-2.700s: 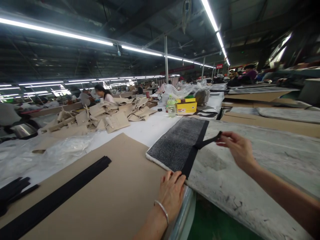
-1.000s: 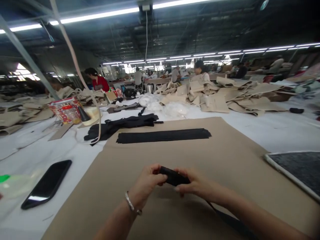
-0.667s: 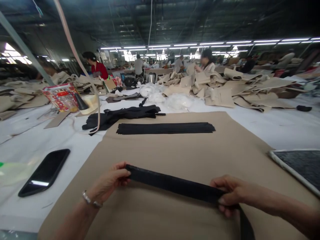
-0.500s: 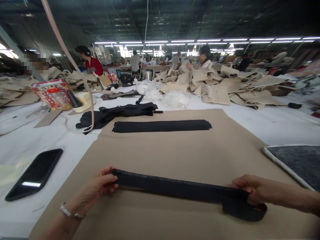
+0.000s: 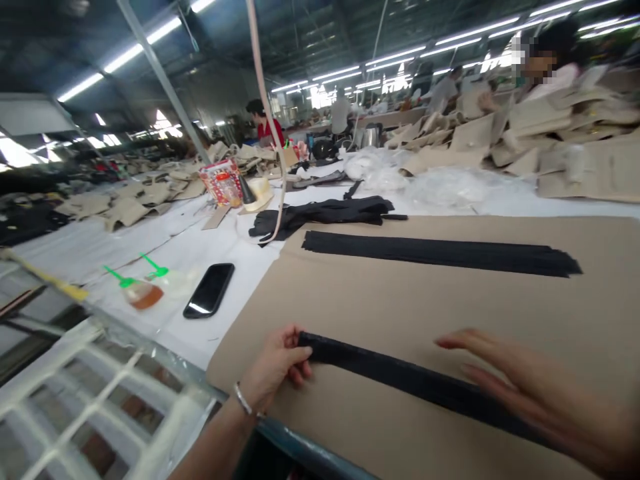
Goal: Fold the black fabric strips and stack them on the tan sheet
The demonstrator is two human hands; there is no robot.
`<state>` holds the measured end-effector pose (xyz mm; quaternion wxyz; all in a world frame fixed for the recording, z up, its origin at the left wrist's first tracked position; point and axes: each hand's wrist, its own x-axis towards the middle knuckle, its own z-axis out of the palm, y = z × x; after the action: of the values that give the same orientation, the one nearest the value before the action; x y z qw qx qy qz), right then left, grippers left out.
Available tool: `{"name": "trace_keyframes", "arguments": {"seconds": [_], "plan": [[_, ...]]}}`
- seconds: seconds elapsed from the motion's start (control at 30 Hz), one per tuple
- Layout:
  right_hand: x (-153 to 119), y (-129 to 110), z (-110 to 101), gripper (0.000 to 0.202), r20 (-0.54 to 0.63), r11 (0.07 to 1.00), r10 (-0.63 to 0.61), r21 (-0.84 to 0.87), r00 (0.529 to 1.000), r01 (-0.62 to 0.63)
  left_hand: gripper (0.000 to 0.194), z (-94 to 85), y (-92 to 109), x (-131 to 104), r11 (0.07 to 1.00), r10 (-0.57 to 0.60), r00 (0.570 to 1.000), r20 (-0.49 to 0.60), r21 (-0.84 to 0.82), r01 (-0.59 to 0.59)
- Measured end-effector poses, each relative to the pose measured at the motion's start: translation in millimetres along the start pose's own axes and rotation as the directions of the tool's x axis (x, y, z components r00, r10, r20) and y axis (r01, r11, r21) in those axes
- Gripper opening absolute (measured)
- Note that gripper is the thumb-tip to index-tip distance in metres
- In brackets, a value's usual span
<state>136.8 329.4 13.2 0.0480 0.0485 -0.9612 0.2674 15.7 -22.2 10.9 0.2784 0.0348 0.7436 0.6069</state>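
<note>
A long black fabric strip (image 5: 385, 370) lies slanting across the brown sheet (image 5: 390, 300) close in front of me. My left hand (image 5: 280, 363), with a silver bracelet at the wrist, pinches the strip's left end between thumb and fingers. Over its right part is my right hand (image 5: 530, 387), fingers stretched out and somewhat blurred, gripping nothing; it hides some of the strip. Whether the fingers touch the cloth I cannot tell. Farther back on the sheet rests a flat stack of black strips (image 5: 440, 255).
A loose heap of black strips (image 5: 325, 215) lies behind the stack. To the left are a phone (image 5: 210, 290) and a green-tipped bottle (image 5: 143, 293). A hose (image 5: 267, 100) hangs down to the table. Beige pieces (image 5: 590, 153) and co-workers are farther back.
The view has swung left. My right hand has let go of the strip's right end, and its fingers have straightened. My left hand keeps its pinch, and the strip's folded right end no longer shows.
</note>
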Motion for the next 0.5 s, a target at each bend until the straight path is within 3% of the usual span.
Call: {"name": "trace_keyframes", "arguments": {"seconds": [0.1,0.2,0.33,0.4,0.43,0.5], "plan": [[56.7,-88.4,55.1,0.032,0.159,0.986,-0.134,0.122,0.978,0.115,0.03,-2.5,-3.9,-1.1,0.999,0.022,0.999,-0.033,0.034,-0.021],[95.9,-133.6,87.6,0.024,0.222,0.986,-0.128,0.131,0.967,0.1,0.023,-6.7,-9.3,0.4,0.994,0.045,0.996,-0.072,0.102,-0.038],[114.9,-143.2,110.5,0.011,0.218,0.993,-0.076,0.101,0.973,0.055,0.019,-12.2,-18.4,-0.2,0.967,0.14,0.963,-0.229,0.239,-0.084],[116.3,-141.4,116.3,0.012,0.213,0.994,-0.077,0.093,0.974,0.059,0.029,-12.4,-24.6,-4.3,0.895,0.321,0.888,-0.328,0.41,-0.173],[116.5,-140.5,118.1,0.012,0.212,0.994,-0.082,0.091,0.974,0.064,0.033,-11.7,-28.1,-7.0,0.816,0.444,0.838,-0.317,0.529,-0.232],[117.5,-139.3,120.1,0.012,0.215,0.993,-0.095,0.093,0.972,0.076,0.034,-9.3,-35.4,-12.7,0.559,0.655,0.745,-0.128,0.745,-0.364]]}}
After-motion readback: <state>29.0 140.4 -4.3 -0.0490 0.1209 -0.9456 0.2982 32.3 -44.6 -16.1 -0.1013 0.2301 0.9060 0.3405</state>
